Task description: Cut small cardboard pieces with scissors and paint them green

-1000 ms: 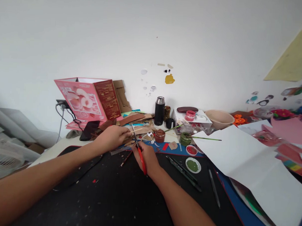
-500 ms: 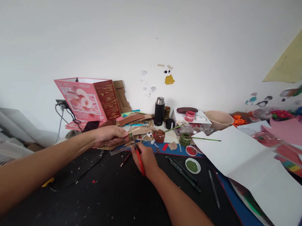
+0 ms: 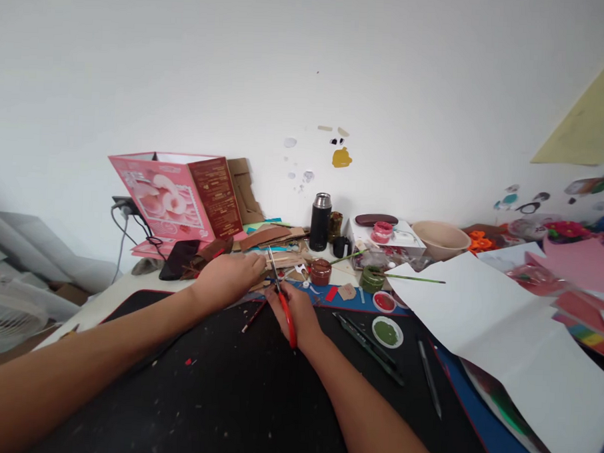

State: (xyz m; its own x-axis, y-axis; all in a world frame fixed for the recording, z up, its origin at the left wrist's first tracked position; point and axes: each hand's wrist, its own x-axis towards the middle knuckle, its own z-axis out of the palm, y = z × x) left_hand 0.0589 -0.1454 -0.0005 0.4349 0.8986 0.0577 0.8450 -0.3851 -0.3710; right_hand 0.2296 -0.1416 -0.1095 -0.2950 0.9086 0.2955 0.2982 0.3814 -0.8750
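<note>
**A:** What is at the centre?

**B:** A pair of red-handled scissors point(image 3: 288, 316), held above the near edge of a pile of brown scraps point(image 3: 269, 238), blades pointing away from the person. The right hand point(image 3: 299, 314) has its grip closed around the handles.

**A:** And the other hand?

**B:** The left hand point(image 3: 234, 275) is just beside the blades, knuckles up. Its grip looks pinched on a thin pale strip point(image 3: 282, 258), which shows past the blades; the fingertips are partly hidden. Whether the blades touch the strip is too small to tell.

**A:** How would they handle?

**B:** The scissors are probably light and stiff, with smooth handles, best held by the loops, away from the blades. The strip looks very light and easily bent or snapped, so a pinch well back from the blades would suit it.

**A:** What lies around them?

**B:** A black mat point(image 3: 234, 397) covers much of the white bench point(image 3: 103, 302). A red-brown jar point(image 3: 320, 273) stands to the right, a black flask point(image 3: 321, 224) behind, a phone point(image 3: 179, 260) to the left.

**A:** What differs from half a second ago?

**B:** The left hand has turned its back upward, uncovering more of the phone. The right hand is nearly where it was.
</note>
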